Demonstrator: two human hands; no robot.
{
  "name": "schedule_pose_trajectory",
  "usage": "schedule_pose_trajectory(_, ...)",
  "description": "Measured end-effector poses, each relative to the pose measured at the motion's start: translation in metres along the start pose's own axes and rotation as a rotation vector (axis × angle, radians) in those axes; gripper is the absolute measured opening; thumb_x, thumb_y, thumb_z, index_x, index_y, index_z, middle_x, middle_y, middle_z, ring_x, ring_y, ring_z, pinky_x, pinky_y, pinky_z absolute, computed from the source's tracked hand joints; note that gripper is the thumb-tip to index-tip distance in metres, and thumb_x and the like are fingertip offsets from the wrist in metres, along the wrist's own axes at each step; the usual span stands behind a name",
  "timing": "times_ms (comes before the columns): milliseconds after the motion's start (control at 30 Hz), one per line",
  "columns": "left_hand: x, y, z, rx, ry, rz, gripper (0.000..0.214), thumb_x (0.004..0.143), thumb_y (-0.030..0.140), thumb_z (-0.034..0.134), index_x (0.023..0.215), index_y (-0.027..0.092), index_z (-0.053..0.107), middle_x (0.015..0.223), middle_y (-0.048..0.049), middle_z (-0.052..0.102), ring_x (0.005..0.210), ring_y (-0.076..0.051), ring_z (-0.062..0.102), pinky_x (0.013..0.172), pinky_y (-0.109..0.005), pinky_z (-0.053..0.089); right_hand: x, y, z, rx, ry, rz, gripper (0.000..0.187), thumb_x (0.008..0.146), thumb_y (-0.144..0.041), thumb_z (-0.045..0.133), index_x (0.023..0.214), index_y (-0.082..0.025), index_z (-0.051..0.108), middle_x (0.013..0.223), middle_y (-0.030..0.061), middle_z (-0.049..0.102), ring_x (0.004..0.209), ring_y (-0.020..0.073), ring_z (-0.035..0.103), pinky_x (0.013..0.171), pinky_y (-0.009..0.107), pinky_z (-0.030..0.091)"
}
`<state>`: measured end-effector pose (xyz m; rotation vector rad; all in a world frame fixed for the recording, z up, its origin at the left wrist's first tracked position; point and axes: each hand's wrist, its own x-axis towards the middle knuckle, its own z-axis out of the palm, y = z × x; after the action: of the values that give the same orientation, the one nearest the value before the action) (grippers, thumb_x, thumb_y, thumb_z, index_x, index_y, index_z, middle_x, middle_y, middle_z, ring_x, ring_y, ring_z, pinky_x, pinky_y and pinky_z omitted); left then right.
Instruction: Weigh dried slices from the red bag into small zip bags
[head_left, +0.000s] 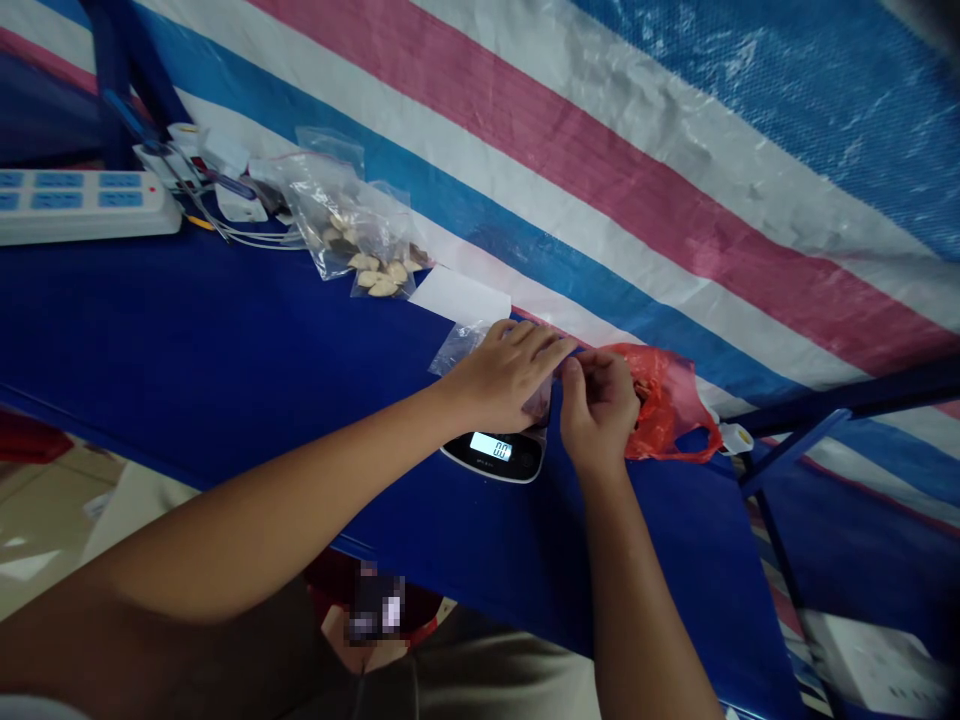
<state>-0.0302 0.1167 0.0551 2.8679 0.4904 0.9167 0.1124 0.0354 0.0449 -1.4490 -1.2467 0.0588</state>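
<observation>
A small clear plastic zip bag point(454, 348) lies at the far edge of a blue tabletop point(225, 330), mostly hidden by both hands. Its long axis seems to run along that edge, but its ends cannot be made out. The left hand point(506, 378) lies over it, palm down, with the fingers point(536, 345) extended and pointing toward the right hand; whether they grip the plastic cannot be told. The right hand point(596, 405) is curled, its thumb and fingertips pinched together on the bag's upper edge.

Just below the hands, a black digital scale point(495, 455) sits on the tabletop, its lit display showing a low reading. To the right, a crumpled red plastic bag point(667, 405) touches the right hand and reaches the far edge. To the left, a white paper sheet point(459, 295) lies beside the clear bag, followed by clear bags of pale slices point(364, 250). Near the left corner sits a white power strip point(75, 205). A wide stretch of blue tabletop runs from the hands to the near edge. Beyond the far edge hangs a striped tarpaulin point(600, 160).
</observation>
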Motion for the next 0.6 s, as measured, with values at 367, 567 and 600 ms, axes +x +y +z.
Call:
schedule_pose_trajectory(367, 0.000, -0.001, -0.004, -0.042, 0.001, -0.037, 0.068, 0.082, 0.027, 0.061, 0.145, 0.018, 0.037, 0.134, -0.0140, 0.058, 0.127, -0.031, 0.050, 0.107, -0.047, 0.035, -0.012, -0.013, 0.011, 0.206, -0.195, 0.060, 0.027, 0.091, -0.025, 0.065, 0.113, -0.026, 0.050, 0.096, 0.0035, 0.075, 0.083, 0.0188, 0.075, 0.072, 0.032, 0.060)
schedule_pose_trajectory(567, 0.001, -0.005, -0.005, 0.014, -0.002, -0.029, 0.068, 0.084, 0.022, 0.059, 0.147, 0.016, 0.036, 0.135, -0.0148, 0.058, 0.126, -0.030, 0.051, 0.106, -0.046, 0.035, -0.014, -0.017, 0.011, 0.157, -0.188, 0.037, 0.033, 0.090, -0.022, 0.065, 0.118, -0.027, 0.048, 0.108, 0.0060, 0.075, 0.088, 0.0194, 0.076, 0.076, 0.033, 0.062)
schedule_pose_trajectory(600, 0.001, -0.005, -0.005, 0.022, -0.001, -0.022, 0.066, 0.085, 0.021, 0.058, 0.146, 0.015, 0.037, 0.134, -0.0152, 0.059, 0.126, -0.030, 0.052, 0.106, -0.046, 0.035, -0.014, -0.018, 0.011, 0.155, -0.195, 0.030, 0.035, 0.090, -0.022, 0.064, 0.120, -0.027, 0.048, 0.110, 0.0063, 0.075, 0.088, 0.0195, 0.076, 0.076, 0.033, 0.062)
